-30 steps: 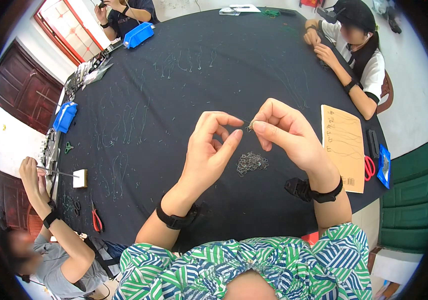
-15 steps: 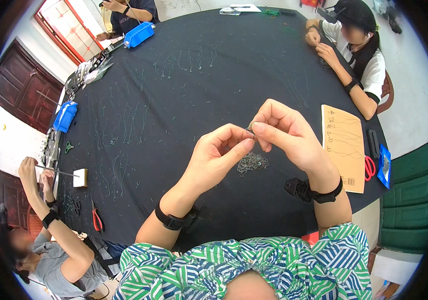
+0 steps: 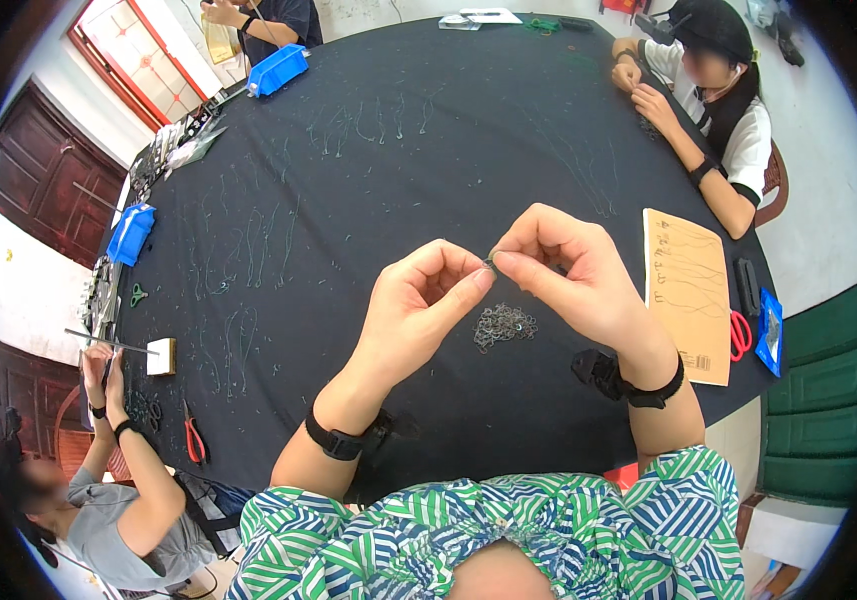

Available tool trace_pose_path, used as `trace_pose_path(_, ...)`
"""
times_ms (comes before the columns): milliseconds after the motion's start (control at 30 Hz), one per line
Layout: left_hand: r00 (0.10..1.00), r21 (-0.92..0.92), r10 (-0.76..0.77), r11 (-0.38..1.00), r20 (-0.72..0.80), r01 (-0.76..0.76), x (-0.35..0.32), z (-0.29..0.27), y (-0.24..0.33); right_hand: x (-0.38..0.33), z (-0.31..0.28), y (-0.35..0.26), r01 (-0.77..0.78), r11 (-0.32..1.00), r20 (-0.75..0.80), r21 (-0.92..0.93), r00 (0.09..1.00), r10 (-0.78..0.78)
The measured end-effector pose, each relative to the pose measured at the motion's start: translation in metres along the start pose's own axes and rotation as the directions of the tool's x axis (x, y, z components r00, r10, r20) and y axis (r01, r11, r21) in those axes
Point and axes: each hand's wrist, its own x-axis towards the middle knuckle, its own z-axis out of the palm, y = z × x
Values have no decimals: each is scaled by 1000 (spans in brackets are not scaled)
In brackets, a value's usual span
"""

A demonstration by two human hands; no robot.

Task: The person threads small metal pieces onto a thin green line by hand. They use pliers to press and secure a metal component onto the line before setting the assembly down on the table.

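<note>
Toward the table's (image 3: 509,425) near edge, left hand (image 3: 419,312) and right hand (image 3: 571,272) are pinching something tiny (image 3: 490,264).
Slackening could be dropping it.

Head view, one: left-hand fisheye on my head, facing down, near above my fingers (image 3: 465,296) and black surface (image 3: 389,190).

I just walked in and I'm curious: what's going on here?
The person's left hand and right hand are close together, pinching something tiny, too small to make out. Close by, a heap of small dark pieces lies on the black cloth. A brown card lies to the right, with red-handled scissors beside it.
</note>
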Motion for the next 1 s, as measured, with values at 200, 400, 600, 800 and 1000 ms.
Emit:
trace_pose_path(200,1000,51,3,999,-7,-2,0,-1,2,1,-2,-6,38,985,-11,-167,999,-41)
trace_pose_path(400,1000,100,-10,995,-29,13,1,-4,0,2,-2,-7,41,976,-14,-214,999,-45)
trace_pose_path(600,1000,90,10,996,-29,-8,1,-3,0,1,-4,-4,61,964,5,-259,998,-61)
trace_pose_path(800,998,-18,20,1000,-55,-21,4,-6,-4,2,-3,-5,39,978,-2,-207,999,-40)
trace_pose_path(1000,997,186,62,980,34,-68,3,-7,-9,3,-1,-5,9,992,-27,-125,1000,-12)
